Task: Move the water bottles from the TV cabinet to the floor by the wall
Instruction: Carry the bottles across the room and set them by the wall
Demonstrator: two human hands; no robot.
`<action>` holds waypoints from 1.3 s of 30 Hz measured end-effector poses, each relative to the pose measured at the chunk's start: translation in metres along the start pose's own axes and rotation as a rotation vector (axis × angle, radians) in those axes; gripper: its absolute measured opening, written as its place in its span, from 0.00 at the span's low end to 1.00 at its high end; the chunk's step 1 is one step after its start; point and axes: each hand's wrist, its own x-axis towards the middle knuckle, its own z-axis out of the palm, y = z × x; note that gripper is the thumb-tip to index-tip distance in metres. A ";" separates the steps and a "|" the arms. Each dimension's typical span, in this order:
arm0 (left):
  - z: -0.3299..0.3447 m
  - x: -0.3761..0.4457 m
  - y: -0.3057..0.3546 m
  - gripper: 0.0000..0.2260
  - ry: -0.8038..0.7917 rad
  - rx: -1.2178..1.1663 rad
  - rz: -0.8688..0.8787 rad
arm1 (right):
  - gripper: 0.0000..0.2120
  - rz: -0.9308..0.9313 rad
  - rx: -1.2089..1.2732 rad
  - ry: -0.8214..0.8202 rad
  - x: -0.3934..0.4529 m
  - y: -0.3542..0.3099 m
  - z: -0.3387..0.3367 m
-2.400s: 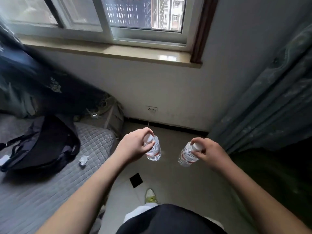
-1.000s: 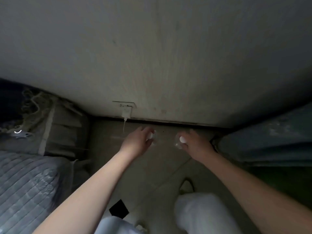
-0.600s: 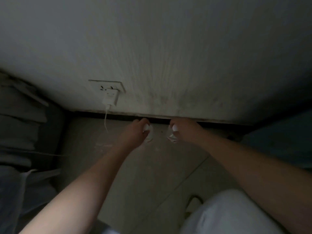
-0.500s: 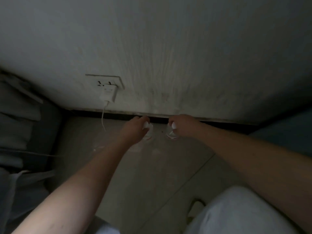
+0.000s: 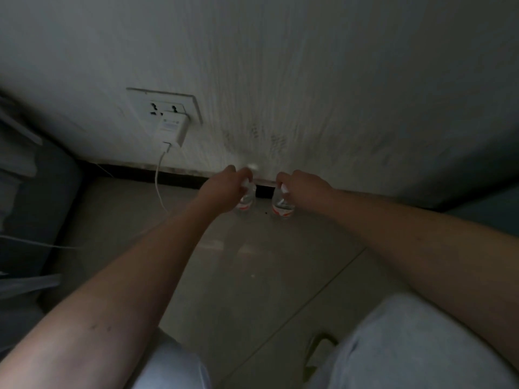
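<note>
Two bottles (image 5: 246, 200) (image 5: 281, 205) stand upright on the floor (image 5: 252, 276), side by side, at the foot of the wall (image 5: 280, 66) against the dark skirting. Your left hand (image 5: 224, 189) curls its fingers round the top of the left bottle; your right hand (image 5: 302, 186) grips the top of the right one. Both arms reach forward and down. Left of your hands, a white charger (image 5: 172, 129) sits in the socket (image 5: 164, 106), its cable (image 5: 158, 181) trailing down to the floor. Light trousers (image 5: 407, 346) show at bottom.
</note>
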 end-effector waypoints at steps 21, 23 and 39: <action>-0.009 -0.015 0.015 0.26 0.137 0.198 0.064 | 0.23 0.062 -0.151 -0.090 -0.012 0.002 -0.012; -0.022 -0.034 0.022 0.25 0.151 0.196 0.072 | 0.26 0.122 -0.104 -0.104 -0.022 -0.003 -0.022; -0.295 -0.246 0.136 0.29 0.042 0.281 0.031 | 0.25 0.074 -0.016 -0.017 -0.250 -0.141 -0.246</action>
